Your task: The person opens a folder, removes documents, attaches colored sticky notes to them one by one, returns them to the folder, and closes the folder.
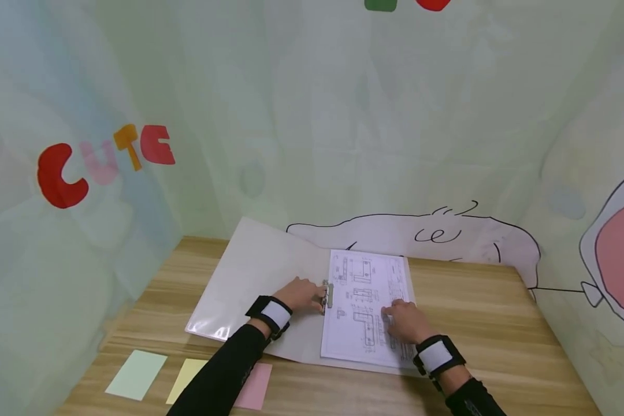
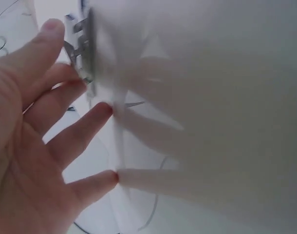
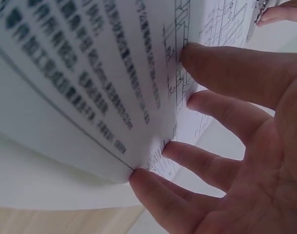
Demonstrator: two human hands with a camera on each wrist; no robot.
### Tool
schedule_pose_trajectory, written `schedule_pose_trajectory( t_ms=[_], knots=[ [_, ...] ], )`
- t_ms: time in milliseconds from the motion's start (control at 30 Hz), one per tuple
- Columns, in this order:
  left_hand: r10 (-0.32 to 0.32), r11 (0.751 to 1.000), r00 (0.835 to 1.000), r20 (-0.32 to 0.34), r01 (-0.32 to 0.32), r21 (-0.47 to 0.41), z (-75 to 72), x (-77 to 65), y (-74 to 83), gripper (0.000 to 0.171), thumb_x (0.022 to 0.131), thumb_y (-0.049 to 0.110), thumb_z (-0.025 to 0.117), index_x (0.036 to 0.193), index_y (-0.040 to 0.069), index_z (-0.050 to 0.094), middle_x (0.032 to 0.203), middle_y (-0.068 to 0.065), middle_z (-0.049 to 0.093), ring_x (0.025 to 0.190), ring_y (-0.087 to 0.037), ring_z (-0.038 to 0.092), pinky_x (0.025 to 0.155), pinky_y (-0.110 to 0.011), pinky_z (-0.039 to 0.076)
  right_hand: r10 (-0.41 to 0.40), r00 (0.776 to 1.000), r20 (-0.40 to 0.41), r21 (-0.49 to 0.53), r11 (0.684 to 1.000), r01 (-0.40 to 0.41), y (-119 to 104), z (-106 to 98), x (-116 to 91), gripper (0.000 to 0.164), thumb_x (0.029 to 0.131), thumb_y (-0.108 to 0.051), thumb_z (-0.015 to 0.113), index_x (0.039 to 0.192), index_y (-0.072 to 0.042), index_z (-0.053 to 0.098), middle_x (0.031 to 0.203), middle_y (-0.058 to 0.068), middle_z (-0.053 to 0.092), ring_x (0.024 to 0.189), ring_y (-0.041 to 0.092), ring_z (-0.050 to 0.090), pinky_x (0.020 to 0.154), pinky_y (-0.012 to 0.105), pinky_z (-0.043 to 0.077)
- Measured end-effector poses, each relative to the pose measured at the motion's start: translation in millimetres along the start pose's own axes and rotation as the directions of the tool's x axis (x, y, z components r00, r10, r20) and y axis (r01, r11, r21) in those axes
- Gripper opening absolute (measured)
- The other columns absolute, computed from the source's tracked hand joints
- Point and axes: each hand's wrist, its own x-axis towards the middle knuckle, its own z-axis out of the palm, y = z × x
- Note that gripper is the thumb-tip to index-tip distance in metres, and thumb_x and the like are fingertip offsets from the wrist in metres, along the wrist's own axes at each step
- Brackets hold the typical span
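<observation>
A white folder (image 1: 260,268) lies spread on the table, its cover turned to the left. On its right side is a sheet of paper (image 1: 343,341) printed with technical drawings and text, under a metal clip (image 1: 329,294) at the sheet's left edge. My left hand (image 1: 300,296) is at that clip, thumb beside its metal lever (image 2: 73,51) in the left wrist view, other fingertips spread against the folder's white surface. With spread fingers, my right hand (image 1: 408,323) touches the right part of the sheet; its fingertips rest on the print (image 3: 139,112) in the right wrist view.
In front of the folder lie a pale green paper (image 1: 136,374), a yellow paper (image 1: 185,379) and a pink paper (image 1: 256,386), the latter two partly behind my left sleeve. A printed fabric backdrop (image 1: 312,144) stands along the wooden table's (image 1: 468,306) back and sides.
</observation>
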Motion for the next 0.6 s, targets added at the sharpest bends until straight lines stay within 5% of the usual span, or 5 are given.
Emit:
schedule_pose_trajectory(
  t_ms=[100,233,433,600],
  knots=[
    [0.014,0.999,1.0,0.012,-0.014,-0.043,-4.3,-2.9,1.0,0.01,0.089,0.024,0.064,0.085,0.016,0.068,0.082,0.003,0.064,0.077,-0.016,0.056,0.088,-0.046,0.043,0.01,1.0,-0.001,0.013,1.0,-0.01,0,-1,-3,0.04,0.079,-0.014,0.073,0.117,-0.003,0.066,0.125,0.022,0.054,0.113,0.043,0.05,0.093,0.055,0.039],
    [0.016,0.998,1.0,0.005,-0.016,-0.064,-7.9,-4.5,2.2,0.018,0.094,0.021,0.057,0.076,0.017,0.058,0.068,0.004,0.049,0.068,-0.014,0.044,0.083,-0.043,0.044,0.032,0.999,0.005,0.027,0.999,-0.032,1,-3,-2,0.044,0.077,-0.018,0.076,0.117,-0.004,0.066,0.127,0.022,0.053,0.115,0.044,0.048,0.093,0.056,0.039],
    [-0.061,0.986,0.997,0.038,0.067,-0.152,-12.7,-6.8,3.8,0.02,0.095,0.023,0.055,0.096,0.013,0.072,0.086,-0.001,0.063,0.074,-0.015,0.051,0.073,-0.033,0.044,0.035,0.999,0.023,0.033,0.999,-0.036,0,-1,-3,0.044,0.078,-0.02,0.076,0.118,-0.006,0.065,0.129,0.022,0.051,0.118,0.044,0.046,0.095,0.057,0.037],
    [-0.09,0.97,0.996,0.015,0.091,-0.224,-15.9,-5.9,2.1,0.023,0.095,0.023,0.055,0.1,0.011,0.074,0.097,-0.002,0.065,0.081,-0.016,0.053,0.079,-0.032,0.044,0.029,0.999,0.028,0.031,0.999,-0.03,-2,0,-4,0.045,0.077,-0.02,0.076,0.118,-0.006,0.065,0.128,0.022,0.052,0.116,0.045,0.047,0.093,0.058,0.038]
  ],
)
